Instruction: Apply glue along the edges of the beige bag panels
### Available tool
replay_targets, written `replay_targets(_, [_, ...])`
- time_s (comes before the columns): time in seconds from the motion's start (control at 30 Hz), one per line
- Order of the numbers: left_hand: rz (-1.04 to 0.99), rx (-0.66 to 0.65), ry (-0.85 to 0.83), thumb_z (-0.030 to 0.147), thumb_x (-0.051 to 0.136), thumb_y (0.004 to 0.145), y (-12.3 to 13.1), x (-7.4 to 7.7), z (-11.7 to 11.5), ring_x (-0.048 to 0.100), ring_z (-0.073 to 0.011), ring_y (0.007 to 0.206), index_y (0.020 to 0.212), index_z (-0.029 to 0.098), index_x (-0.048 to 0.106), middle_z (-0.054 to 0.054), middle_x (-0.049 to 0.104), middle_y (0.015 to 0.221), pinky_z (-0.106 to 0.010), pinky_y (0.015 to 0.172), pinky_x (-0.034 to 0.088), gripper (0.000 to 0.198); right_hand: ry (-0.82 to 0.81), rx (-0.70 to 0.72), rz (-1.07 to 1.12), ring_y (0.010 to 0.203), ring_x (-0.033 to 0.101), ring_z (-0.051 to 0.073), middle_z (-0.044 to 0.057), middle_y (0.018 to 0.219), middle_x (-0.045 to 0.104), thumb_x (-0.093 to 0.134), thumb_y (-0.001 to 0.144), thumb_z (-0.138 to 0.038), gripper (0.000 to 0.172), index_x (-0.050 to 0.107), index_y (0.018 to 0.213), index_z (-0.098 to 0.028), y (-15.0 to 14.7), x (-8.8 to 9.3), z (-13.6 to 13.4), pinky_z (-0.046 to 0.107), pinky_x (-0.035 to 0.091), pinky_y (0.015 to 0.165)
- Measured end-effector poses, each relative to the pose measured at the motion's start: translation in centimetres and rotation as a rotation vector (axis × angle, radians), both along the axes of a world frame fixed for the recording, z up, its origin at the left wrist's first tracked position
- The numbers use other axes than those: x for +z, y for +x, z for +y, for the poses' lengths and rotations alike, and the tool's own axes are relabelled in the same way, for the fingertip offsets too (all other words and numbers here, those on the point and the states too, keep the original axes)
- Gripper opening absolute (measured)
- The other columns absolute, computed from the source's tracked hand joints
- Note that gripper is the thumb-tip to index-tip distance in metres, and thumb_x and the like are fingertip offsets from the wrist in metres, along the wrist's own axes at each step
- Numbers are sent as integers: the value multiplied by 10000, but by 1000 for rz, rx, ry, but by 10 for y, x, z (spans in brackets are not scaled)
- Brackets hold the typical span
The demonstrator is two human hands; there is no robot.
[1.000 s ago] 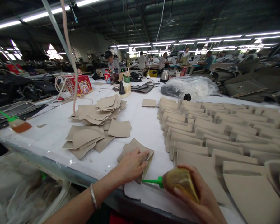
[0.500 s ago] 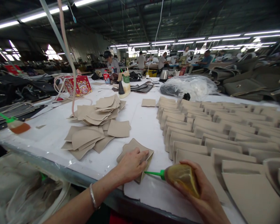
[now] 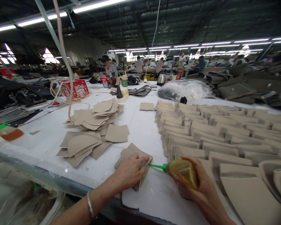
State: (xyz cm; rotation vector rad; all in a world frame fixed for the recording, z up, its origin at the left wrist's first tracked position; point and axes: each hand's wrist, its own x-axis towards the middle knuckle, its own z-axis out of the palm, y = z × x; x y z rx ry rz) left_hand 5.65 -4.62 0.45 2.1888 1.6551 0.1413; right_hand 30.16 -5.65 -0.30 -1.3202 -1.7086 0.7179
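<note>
My right hand (image 3: 201,184) is wrapped round a squeeze bottle (image 3: 181,172) of amber liquid, probably glue. Its thin green nozzle points left, the tip at the right edge of a beige panel (image 3: 126,153), which looks like leather. My left hand (image 3: 132,170) presses that panel down on the white table, fingers bent over its folded edge; the underside of the fold is partly hidden. Left of it lies a loose pile of similar beige panels (image 3: 84,143). Many folded panels (image 3: 184,140) stand in overlapping rows to the right.
A second green-tipped bottle (image 3: 10,132) lies at the table's left. Farther back are a red patterned bag (image 3: 78,89), a kettle (image 3: 161,79) and a clear plastic bag (image 3: 189,89). A pink hose (image 3: 71,78) hangs down at the left. People work in the background.
The bottle's nozzle tip has moved away from me along the panel's right edge, toward its far corner. My left hand still presses the panel. The whole view has shifted slightly.
</note>
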Motion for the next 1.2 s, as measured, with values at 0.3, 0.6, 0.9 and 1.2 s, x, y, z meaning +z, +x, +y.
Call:
replay_targets(0.3, [7, 4, -3, 285, 350, 893, 0, 0, 1, 609, -208, 865, 1349, 359, 443, -32, 576, 985, -305, 772, 450, 471, -97, -12, 57, 842, 591, 232, 15, 1004, 600, 648, 799, -503, 476, 479, 1171, -260, -2, 1, 7, 324, 441, 763])
replay_targets(0.6, [-19, 5, 10, 296, 340, 889, 0, -2, 2, 615, -232, 858, 1333, 357, 467, -34, 580, 984, -339, 761, 463, 466, -62, -13, 23, 850, 580, 240, 16, 1016, 592, 638, 805, -517, 468, 484, 1169, -268, 0, 0, 10, 326, 430, 765])
replay_targets(0.9, [-39, 21, -6, 297, 347, 887, -1, -1, 1, 608, -224, 878, 1336, 352, 468, -36, 583, 1006, -329, 777, 462, 468, -113, -77, 54, 851, 573, 241, 15, 1008, 585, 641, 788, -536, 490, 480, 1160, -260, -8, 6, 4, 331, 421, 762])
replay_targets(1.2, [-112, 66, -15, 301, 399, 862, -4, -5, 5, 601, -232, 903, 1332, 319, 495, -39, 606, 1024, -337, 815, 443, 480, -473, 25, 531, 915, 626, 246, 46, 986, 677, 723, 754, -496, 548, 507, 1171, -212, -4, 6, -13, 299, 499, 798])
